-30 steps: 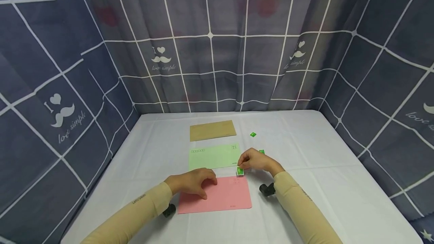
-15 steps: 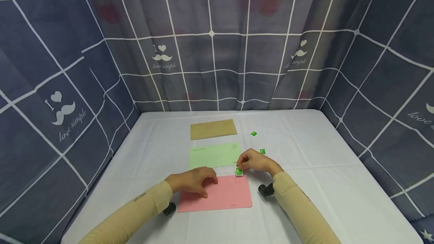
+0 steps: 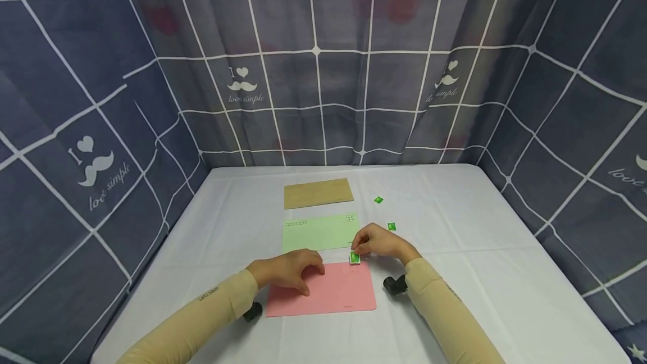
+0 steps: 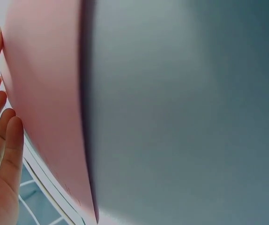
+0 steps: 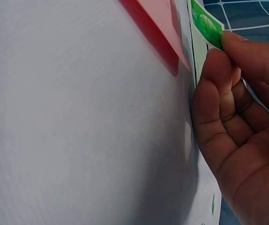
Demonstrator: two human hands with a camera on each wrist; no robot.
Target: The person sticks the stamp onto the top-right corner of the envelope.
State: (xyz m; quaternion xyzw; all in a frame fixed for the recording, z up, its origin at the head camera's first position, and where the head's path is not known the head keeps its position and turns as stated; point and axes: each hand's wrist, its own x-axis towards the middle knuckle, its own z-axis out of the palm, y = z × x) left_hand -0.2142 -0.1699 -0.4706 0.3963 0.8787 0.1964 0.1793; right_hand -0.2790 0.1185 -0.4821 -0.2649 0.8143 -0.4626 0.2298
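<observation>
A pink envelope [image 3: 341, 296] lies nearest the person on the white table. My left hand [image 3: 290, 270] rests on its left half, fingers relaxed and slightly bent. The left wrist view has these fingers [image 4: 13, 150] along the envelope's edge. Between thumb and forefinger, my right hand [image 3: 381, 240] pinches a green postage stamp [image 3: 355, 258] with a white scalloped border. In the head view the stamp overlaps the envelope's top right edge, just above a small printed box. Seen from the right wrist, the stamp [image 5: 207, 23] is held by one edge, its picture side showing.
Beyond the pink envelope lies a light green envelope [image 3: 315, 235], and behind that a brown envelope [image 3: 318, 194]. Two more green stamps lie to the right, one stamp [image 3: 391, 226] nearer and one stamp [image 3: 378, 200] farther. Dark checked curtains [image 3: 338, 83] enclose the table.
My right hand has shifted slightly left with the stamp, bringing it over the pink envelope's upper right edge. The nearer loose stamp now shows fully. My left hand has stayed in place.
</observation>
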